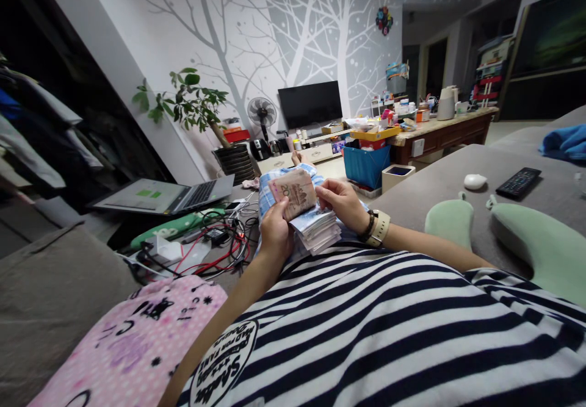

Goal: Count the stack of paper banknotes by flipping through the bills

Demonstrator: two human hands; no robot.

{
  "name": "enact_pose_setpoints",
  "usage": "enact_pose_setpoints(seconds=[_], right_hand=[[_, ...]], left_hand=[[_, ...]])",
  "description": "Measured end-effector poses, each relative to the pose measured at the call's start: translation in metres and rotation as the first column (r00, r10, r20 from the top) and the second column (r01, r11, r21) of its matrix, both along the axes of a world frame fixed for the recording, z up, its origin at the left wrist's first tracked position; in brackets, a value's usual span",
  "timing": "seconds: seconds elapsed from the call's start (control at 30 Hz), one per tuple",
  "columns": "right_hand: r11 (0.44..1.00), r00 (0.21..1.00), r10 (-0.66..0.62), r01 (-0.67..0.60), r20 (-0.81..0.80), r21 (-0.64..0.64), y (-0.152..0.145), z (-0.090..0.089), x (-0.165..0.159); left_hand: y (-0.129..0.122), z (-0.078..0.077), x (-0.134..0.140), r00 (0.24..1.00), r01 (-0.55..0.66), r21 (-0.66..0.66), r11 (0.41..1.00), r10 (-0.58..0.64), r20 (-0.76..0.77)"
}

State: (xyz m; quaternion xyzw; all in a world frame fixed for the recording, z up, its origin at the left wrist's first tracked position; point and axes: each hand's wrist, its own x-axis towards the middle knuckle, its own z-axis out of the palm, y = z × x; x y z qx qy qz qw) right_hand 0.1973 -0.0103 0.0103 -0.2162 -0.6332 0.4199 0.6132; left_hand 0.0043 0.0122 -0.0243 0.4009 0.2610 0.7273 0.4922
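Sofa point(458, 175) | left hand point(274, 230) grips banknote stack point(315, 227) | right hand point(341, 202) lifts top note point(295, 192)

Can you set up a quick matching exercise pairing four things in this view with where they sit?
Things:
1. banknotes
2. laptop
3. remote control
4. pink cushion

Places:
A. on the grey sofa, far right, beside a white mouse
B. lower left, next to the striped shirt
C. between the left hand and right hand
D. open, left of the red cables

Pairs: 1-C, 2-D, 3-A, 4-B
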Motion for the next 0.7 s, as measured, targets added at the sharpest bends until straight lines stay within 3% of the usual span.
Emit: enact_pose_setpoints(seconds=[0.27,0.7], right_hand=[[0.996,0.996,-0.080,0.078,-0.025,-0.051,0.009,-0.004,-0.001],[0.994,0.994,-0.107,0.107,0.024,-0.022,0.011,-0.006,0.000]], left_hand=[[-0.017,0.008,-0.002,0.995,0.055,-0.027,0.998,-0.057,-0.079],[-0.011,0.002,-0.002,0.994,0.052,-0.019,0.998,-0.054,-0.096]])
